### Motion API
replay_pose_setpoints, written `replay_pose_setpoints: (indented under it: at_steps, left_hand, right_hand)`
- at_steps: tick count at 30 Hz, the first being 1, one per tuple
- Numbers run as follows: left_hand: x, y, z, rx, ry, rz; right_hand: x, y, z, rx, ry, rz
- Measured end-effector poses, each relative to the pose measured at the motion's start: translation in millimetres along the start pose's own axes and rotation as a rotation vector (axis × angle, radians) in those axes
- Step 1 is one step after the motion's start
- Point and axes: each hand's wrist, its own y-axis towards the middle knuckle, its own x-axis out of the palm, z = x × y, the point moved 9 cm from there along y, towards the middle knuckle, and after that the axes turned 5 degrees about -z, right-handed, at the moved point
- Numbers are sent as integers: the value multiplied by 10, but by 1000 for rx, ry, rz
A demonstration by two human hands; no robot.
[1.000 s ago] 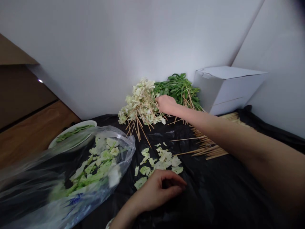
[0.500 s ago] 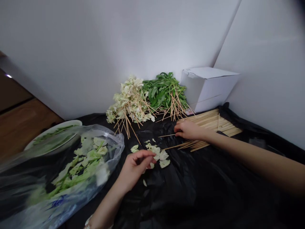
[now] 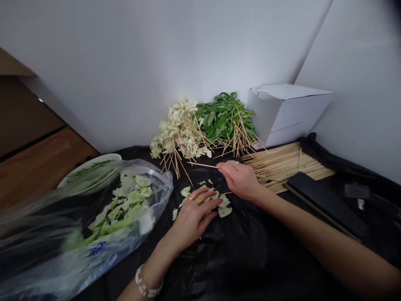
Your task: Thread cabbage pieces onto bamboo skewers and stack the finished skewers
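Note:
My right hand [image 3: 238, 179] is closed around a thin bamboo skewer [image 3: 202, 164], whose tip points left past my fingers. Palm down, my left hand [image 3: 196, 215] lies over some loose cabbage pieces [image 3: 224, 207] on the black plastic sheet [image 3: 232, 259]. Its fingers are stretched and slightly apart, and they partly cover the pieces. Whether any leaf is under the fingertips is hidden. To the right of my right hand lies a wide pile of bare skewers [image 3: 282, 164].
Skewered cabbage [image 3: 178, 125] and skewered green leaves [image 3: 224, 117] are heaped against the wall. A white box [image 3: 291, 110] stands behind the skewers, with a black case [image 3: 326, 205] nearer. At left are a clear bag [image 3: 163, 184] of cabbage and a plate [image 3: 117, 157] of greens.
My right hand has come left from the skewer pile, carrying one skewer. My left hand has turned palm down and spread its fingers over the cabbage pieces. The view has shifted slightly.

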Motion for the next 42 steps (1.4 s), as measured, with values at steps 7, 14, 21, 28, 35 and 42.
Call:
replay_pose_setpoints:
  at_steps: [7, 14, 21, 28, 35, 42]
  left_hand:
    - [374, -58, 71, 126, 504, -243]
    - [116, -29, -34, 134, 532, -19]
    - [-390, -121, -391, -287, 28, 374]
    - [-183, -126, -568, -443, -711, 332]
    - [-52, -108, -523, -452, -796, 251]
    - [-341, -185, -667, -429, -649, 502]
  right_hand:
    - [95, -162, 132, -10, 91, 77]
    - [70, -173, 90, -20, 118, 71]
    - [192, -165, 90, 16, 177, -31]
    - [172, -167, -26, 59, 428, -80]
    - [329, -188, -116, 136, 560, -286]
    - [318, -174, -51, 248, 708, -296]
